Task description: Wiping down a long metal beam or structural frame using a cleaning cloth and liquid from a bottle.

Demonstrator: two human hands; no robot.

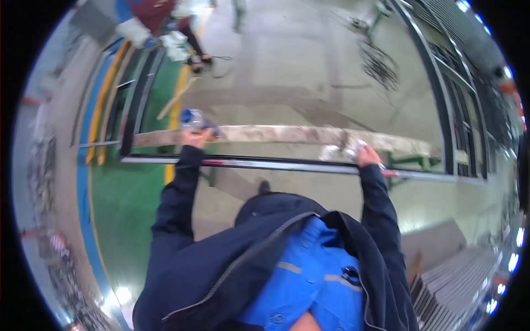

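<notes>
Long dark metal frame bar [287, 164] lies across stands, pale worn plank [287, 133] just behind. Right hand [366, 155] presses white crumpled rag [343, 151] there, fingers curled on rag. Left hand [194, 137] grips blue bottle [193, 118]. Looks like wiping step; next rub along bar. Grey concrete floor [287, 66], green strip [121, 198], metal frames stacked right.

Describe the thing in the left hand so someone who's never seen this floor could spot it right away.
Find the long pale plank lying crosswise over the grey floor, above a dark metal bar. At its left end, the left hand holds a small clear bottle with a blue cap. The right hand holds a white rag instead.
</notes>
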